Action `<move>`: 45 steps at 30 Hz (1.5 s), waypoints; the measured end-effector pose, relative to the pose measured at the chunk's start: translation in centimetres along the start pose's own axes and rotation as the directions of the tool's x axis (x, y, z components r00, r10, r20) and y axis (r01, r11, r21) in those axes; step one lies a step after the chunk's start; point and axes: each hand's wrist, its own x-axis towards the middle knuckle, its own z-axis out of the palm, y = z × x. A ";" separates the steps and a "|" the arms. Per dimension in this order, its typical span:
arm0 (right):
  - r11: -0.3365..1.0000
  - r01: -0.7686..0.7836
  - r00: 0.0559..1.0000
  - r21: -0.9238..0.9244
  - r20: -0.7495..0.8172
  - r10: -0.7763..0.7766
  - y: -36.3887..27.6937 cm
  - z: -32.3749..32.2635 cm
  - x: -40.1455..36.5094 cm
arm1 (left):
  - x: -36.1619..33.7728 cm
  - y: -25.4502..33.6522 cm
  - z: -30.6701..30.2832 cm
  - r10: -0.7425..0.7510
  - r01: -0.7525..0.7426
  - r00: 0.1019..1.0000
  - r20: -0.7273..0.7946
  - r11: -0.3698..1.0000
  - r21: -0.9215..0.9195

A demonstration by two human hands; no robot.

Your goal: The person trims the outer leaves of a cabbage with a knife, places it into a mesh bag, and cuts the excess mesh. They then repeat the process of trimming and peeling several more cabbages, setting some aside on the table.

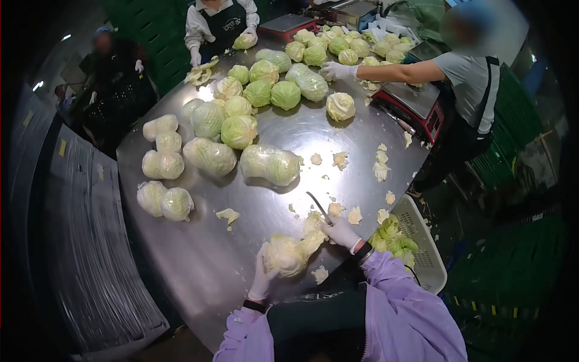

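Note:
A pale, trimmed cabbage sits low over the near edge of the table. My left hand, in a white glove, is wrapped round its left side. In my gloved right hand is a knife, its thin curved blade pointing up and away to the left. A loose pale leaf hangs off the cabbage's right side, just below that hand. Leaf scraps lie close by on the steel.
Plastic-wrapped cabbages and bare cabbages cover the middle and far side of the steel table. A white basket with leaves stands at right. Co-workers stand at the far side and right, near red scales. A second knife lies there.

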 end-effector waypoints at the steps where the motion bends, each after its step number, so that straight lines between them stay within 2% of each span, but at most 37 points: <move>1: 0.998 -0.052 0.998 0.047 -0.023 0.053 -0.6 -0.8 -0.5 | 0.9 -0.4 0.2 0.005 -0.002 1.000 0.018 0.986 -0.167; 2: 0.998 -0.045 0.998 0.048 -0.040 0.047 -1.1 -1.9 -1.4 | 1.7 -1.0 0.6 0.014 0.000 0.999 0.038 0.943 -0.334; 4: 0.930 -0.113 0.993 0.349 0.023 0.112 -2.1 -4.2 -3.4 | 3.2 -0.3 1.8 -0.014 0.046 0.996 0.088 0.924 -0.380; 6: 0.931 -0.107 0.990 0.348 -0.046 0.131 -1.5 -5.3 -5.0 | 4.4 -0.7 2.5 -0.097 0.163 0.982 0.161 0.866 -0.473; 7: 0.903 -0.103 0.987 0.417 -0.070 0.144 -1.7 -6.0 -6.3 | 4.8 -0.7 3.6 -0.130 0.179 0.982 0.139 0.877 -0.446; 8: 0.906 -0.094 0.987 0.413 -0.080 0.138 -1.9 -6.6 -7.2 | 5.2 -0.7 4.5 -0.121 0.175 0.982 0.147 0.877 -0.448; 9: 0.891 -0.013 0.977 0.454 -0.182 0.107 -2.1 -7.1 -8.2 | 5.4 0.5 5.9 -0.057 0.156 0.975 0.215 0.864 -0.478; 10: 0.871 0.072 0.955 0.486 -0.285 0.081 -1.9 -7.6 -8.9 | 5.5 2.4 7.8 0.009 0.141 0.960 0.281 0.849 -0.509; 11: 0.856 0.088 0.949 0.509 -0.305 0.084 -1.2 -8.1 -9.5 | 4.9 6.7 10.8 0.012 0.189 0.944 0.331 0.802 -0.566; 16: 0.825 0.189 0.895 0.533 -0.438 0.079 -1.1 -9.2 -11.9 | 5.3 4.8 12.7 0.112 0.110 0.917 0.383 0.852 -0.512; 18: 0.827 0.195 0.878 0.527 -0.470 0.093 -1.3 -9.5 -12.8 | 4.5 5.5 13.7 -0.008 0.159 0.961 0.278 0.835 -0.526; 19: 0.819 0.133 0.890 0.558 -0.430 0.148 -1.7 -9.9 -13.7 | 5.0 4.8 13.6 -0.005 0.165 0.955 0.295 0.837 -0.522; 21: 0.825 0.186 0.872 0.534 -0.477 0.113 -0.3 -10.2 -13.7 | 6.0 1.8 12.9 -0.033 0.294 0.920 0.391 0.718 -0.631; 24: 0.828 0.242 0.850 0.506 -0.523 0.071 0.8 -10.2 -14.1 | 5.9 -0.1 12.6 -0.043 0.259 0.940 0.339 0.737 -0.625; 25: 0.799 0.199 0.836 0.567 -0.523 0.163 0.3 -10.8 -15.4 | 6.2 -0.2 12.5 -0.044 0.264 0.936 0.348 0.740 -0.618; 26: 0.765 0.162 0.818 0.623 -0.519 0.250 0.4 -11.9 -16.4 | 6.7 -0.2 12.3 0.033 0.052 0.970 0.241 0.940 -0.337; 27: 0.814 0.252 0.755 0.524 -0.632 0.173 3.9 -13.2 -16.0 | 7.3 0.0 12.2 0.154 -0.156 0.975 0.160 0.988 0.005; 28: 0.825 0.213 0.744 0.523 -0.634 0.210 6.3 -14.5 -16.7 | 7.4 0.9 11.7 0.164 -0.166 0.974 0.157 0.986 0.001; 29: 0.861 0.228 0.685 0.454 -0.703 0.189 10.2 -15.1 -16.6 | 7.2 2.2 10.9 0.376 -0.354 0.919 0.117 0.657 0.665; 30: 0.923 -0.083 0.653 0.377 -0.679 0.336 14.1 -16.6 -17.1 | 7.3 3.1 10.3 0.533 -0.231 0.819 0.213 -0.034 0.972; 31: 0.900 -0.433 0.625 -0.049 -0.736 0.261 15.1 -17.0 -17.4 | 7.6 2.7 10.1 0.571 -0.222 0.813 0.115 0.121 0.968; 32: 0.766 -0.318 0.597 -0.558 -0.746 -0.295 17.8 -16.7 -17.0 | 8.1 3.9 10.2 0.599 -0.207 0.795 0.095 0.120 0.971; 33: 0.919 -0.254 0.622 -0.301 -0.779 -0.083 13.9 -15.9 -16.7 | 8.0 5.4 10.6 0.598 -0.253 0.788 0.146 0.097 0.963; 34: 0.977 -0.211 0.660 0.001 -0.738 0.144 8.5 -13.6 -17.0 | 7.9 6.3 10.9 0.584 -0.303 0.785 0.206 0.072 0.950; 36: 0.980 0.055 0.834 0.192 -0.549 0.061 4.5 -11.2 -14.9 | 7.3 6.1 11.0 0.556 -0.282 0.800 0.226 0.017 0.959; 38: 0.957 0.159 0.946 0.242 -0.315 -0.077 -4.0 -8.5 -14.5 | 6.4 6.1 11.6 0.520 -0.277 0.834 0.186 0.102 0.955; 39: 0.917 0.201 0.961 0.343 -0.252 -0.117 -6.5 -7.5 -13.5 | 6.2 6.1 11.8 0.520 -0.276 0.834 0.187 0.099 0.956; 40: 0.866 0.234 0.968 0.443 -0.189 -0.165 -8.5 -6.6 -12.6 | 6.0 6.3 12.0 0.486 -0.390 0.866 0.117 0.510 0.767; 41: 0.844 0.342 0.938 0.413 -0.207 -0.279 -9.6 -5.5 -10.8 | 5.7 6.5 12.1 0.426 -0.415 0.902 0.072 0.810 0.413; 42: 0.809 0.446 0.894 0.382 -0.221 -0.389 -10.2 -4.8 -9.0 | 5.3 7.0 12.3 0.428 -0.414 0.901 0.065 0.807 0.420; 43: 0.806 0.447 0.894 0.387 -0.214 -0.393 -10.7 -4.4 -8.1 | 4.7 7.7 12.6 0.319 -0.316 0.944 0.084 0.801 0.509; 44: 0.803 0.376 0.925 0.462 -0.135 -0.356 -11.2 -4.2 -7.3 | 4.5 8.2 12.6 0.205 -0.217 0.975 0.089 0.776 0.592; 45: 0.796 0.299 0.945 0.527 -0.051 -0.322 -11.7 -4.2 -6.8 | 4.6 7.6 12.1 0.210 -0.218 0.974 0.083 0.774 0.595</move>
